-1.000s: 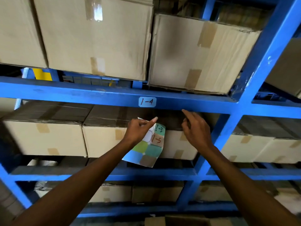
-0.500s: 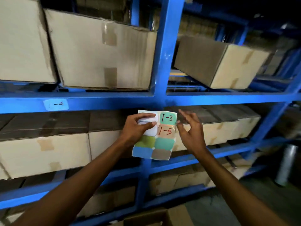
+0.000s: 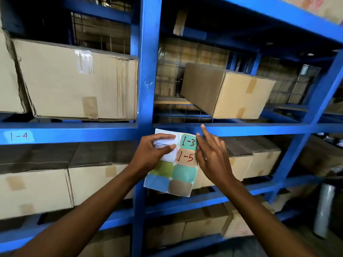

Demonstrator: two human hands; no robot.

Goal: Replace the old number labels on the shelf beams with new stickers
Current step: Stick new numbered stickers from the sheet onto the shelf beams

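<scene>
A sticker sheet [image 3: 178, 180] with coloured labels hangs in front of the blue upright post [image 3: 148, 62]. My left hand [image 3: 154, 154] grips its upper left part, where two label spots are blank white. Two stickers carry red writing: a teal "1-3" sticker [image 3: 187, 141] and an orange "1-5" sticker [image 3: 185, 157]. My right hand [image 3: 211, 156] touches the sheet's right edge beside those two stickers, fingers spread, index raised. A light-blue "1-4" label [image 3: 18, 136] sits on the horizontal beam [image 3: 83, 133] at far left.
Taped cardboard boxes fill the shelves: a large one [image 3: 78, 82] at upper left, a tilted one [image 3: 228, 91] at upper right, more on the lower levels [image 3: 37, 190]. A wrapped grey roll [image 3: 323, 210] stands at lower right.
The view has swung right, so the "1-4" label went from centre to far left. My right hand came down from the beam to the sheet's right edge. My left hand kept the sheet.
</scene>
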